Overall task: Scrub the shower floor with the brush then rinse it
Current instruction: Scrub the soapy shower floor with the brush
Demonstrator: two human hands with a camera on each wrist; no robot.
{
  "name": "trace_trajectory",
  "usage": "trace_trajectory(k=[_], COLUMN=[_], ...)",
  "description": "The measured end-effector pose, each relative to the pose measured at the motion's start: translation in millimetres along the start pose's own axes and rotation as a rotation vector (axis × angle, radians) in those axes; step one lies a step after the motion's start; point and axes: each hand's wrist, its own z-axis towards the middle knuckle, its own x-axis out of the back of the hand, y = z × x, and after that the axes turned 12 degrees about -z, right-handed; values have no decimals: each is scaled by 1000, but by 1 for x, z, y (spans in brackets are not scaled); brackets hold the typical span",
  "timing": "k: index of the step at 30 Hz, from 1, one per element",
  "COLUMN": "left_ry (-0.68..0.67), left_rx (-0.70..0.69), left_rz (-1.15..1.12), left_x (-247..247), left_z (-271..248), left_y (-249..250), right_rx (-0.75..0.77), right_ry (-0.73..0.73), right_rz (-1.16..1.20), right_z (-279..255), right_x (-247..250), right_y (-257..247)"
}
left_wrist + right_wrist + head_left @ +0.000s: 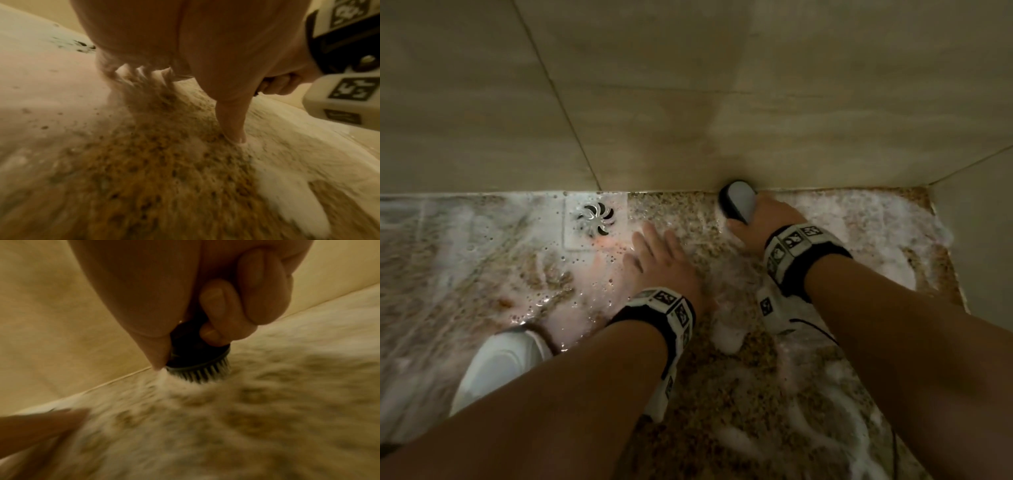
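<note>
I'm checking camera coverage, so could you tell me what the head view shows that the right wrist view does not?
Only the head view shows the drain, the white shoe, both wristbands and the left hand spread flat on the soapy floor. Only the right wrist view shows the bristles pressed down on the floor beside the wall joint. Both show the right hand gripping the brush, foam and the beige wall.

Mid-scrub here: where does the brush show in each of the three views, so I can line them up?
Head: brush upper centre-right, against the wall base, in the right hand.
Left wrist: only a dark sliver under curled fingers, right of centre.
Right wrist: centre, bristles on the floor.
Shared landmark: wall-floor joint.
</note>
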Motion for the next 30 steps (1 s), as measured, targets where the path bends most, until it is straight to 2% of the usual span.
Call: trace_trajectory(k=[2, 4, 6, 8, 11, 13, 20, 23, 25, 27, 29, 30], left_ry=[30, 0, -14, -1, -22, -21, -55, -35, -36, -45, -52, -52], left_rx=[-11, -11, -13, -19, -33, -30, -4, -25, -45, -51, -44, -41], left_rz=[-19, -26, -19, -5, 28, 36, 24, 34, 49, 69, 84, 91], left_x=[-1, 0, -1, 0, 0, 1, 1, -1, 0, -1, -2, -2], left_z=[-1, -2, -2, -1, -2, -3, 4, 3, 2, 1, 2, 2], left_y=[2, 1, -1, -4, -6, -5, -3, -6, -8, -9, -8, -8], right_rx=[117, 194, 252, 262, 123, 40, 237, 251, 122, -128, -332, -348], right_ry=[19, 36, 53, 21, -39, -48, 65, 26, -13, -17, -22, -14], right_rz=[-35, -36, -42, -98, -133, -134, -131, -137, -90, -20, 55, 97], right_z=[1, 1, 2, 3, 3, -3, 0, -2, -3, -6, -15, -19], right_x=[0, 3, 7, 12, 13, 12, 8, 14, 13, 5, -5, -11], right_y=[-38, -72, -86, -71, -24, -10, -78, -49, 1, 55, 74, 69])
